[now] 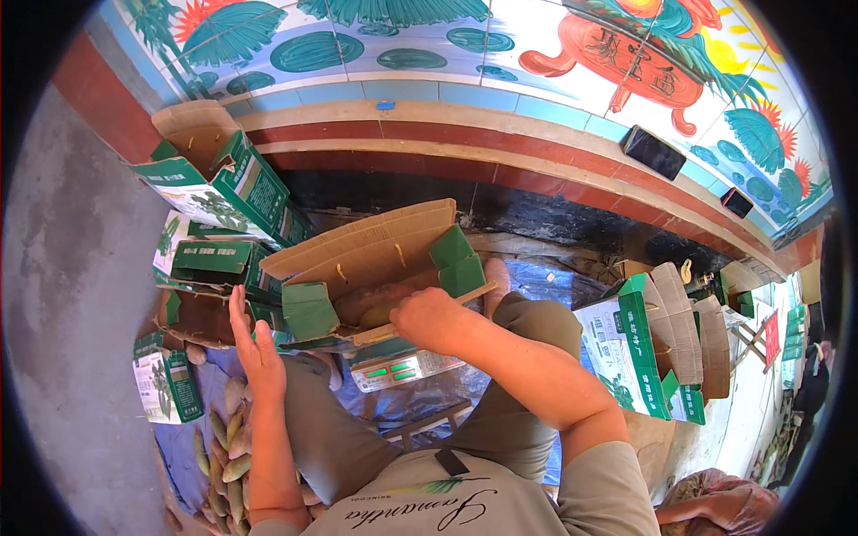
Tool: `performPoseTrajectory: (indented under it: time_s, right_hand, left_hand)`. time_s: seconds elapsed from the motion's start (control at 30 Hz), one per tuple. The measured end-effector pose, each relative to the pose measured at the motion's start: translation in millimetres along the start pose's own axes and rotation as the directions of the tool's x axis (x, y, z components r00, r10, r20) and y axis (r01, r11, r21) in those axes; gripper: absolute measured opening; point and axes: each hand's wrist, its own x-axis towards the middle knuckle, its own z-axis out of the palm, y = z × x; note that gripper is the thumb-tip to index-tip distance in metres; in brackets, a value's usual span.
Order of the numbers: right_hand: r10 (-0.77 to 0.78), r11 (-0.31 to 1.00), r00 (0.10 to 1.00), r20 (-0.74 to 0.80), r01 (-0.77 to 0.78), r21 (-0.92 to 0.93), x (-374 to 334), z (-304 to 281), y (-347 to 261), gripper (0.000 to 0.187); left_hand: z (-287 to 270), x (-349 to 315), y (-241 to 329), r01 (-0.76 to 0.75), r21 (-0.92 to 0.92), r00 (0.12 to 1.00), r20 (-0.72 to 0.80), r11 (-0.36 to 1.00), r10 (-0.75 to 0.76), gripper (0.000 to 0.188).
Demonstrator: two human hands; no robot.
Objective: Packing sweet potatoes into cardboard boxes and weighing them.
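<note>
While the right hand [431, 319] grips the front flap of an open brown-and-green cardboard box [375, 268] on a digital scale [399, 368] at centre, the left hand [255, 344], fingers spread wide, hovers at nine o'clock

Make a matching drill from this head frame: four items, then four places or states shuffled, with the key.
Items
1. left hand
2. right hand
3. scale
4. dark phone

Places or states
A. lying on the painted ledge, upper right
B. green digits lit, under the open carton
C. fingers spread, beside the open carton's left side
D. resting on the open carton's near edge

Pairs: 1-C, 2-D, 3-B, 4-A
</note>
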Motion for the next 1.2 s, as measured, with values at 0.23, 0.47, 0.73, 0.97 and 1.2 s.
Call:
performPoseTrajectory:
  time_s: [0.23,0.47,0.73,0.97,1.2]
  right_hand:
    - [0.038,0.999,0.998,0.052,-0.038,-0.006,2,1,-1,0.015]
    - [0.049,0.999,0.997,0.066,-0.049,-0.008,4,1,1,0.016]
    - [0.053,0.998,0.997,0.06,-0.054,0.012,0,-1,2,0.017]
    - [0.052,0.999,0.996,0.077,-0.051,-0.014,0,-2,1,0.017]
    - [0.016,1.0,0.999,-0.029,-0.016,0.004,2,15,7,0.013]
  left_hand:
    - [0,0,4,0.017,-0.014,1.0,0.014,1.0,-0.016,0.059]
    - [2,0,-1,0.003,0.005,1.0,-0.001,1.0,-0.003,0.057]
    - [2,-2,-1,-0.009,0.021,1.0,-0.008,1.0,0.009,0.056]
    - [-1,-3,0,-0.03,0.03,0.999,-0.014,0.999,0.03,0.056]
    - [0,-3,-1,-0.019,0.015,1.0,-0.012,1.0,0.019,0.055]
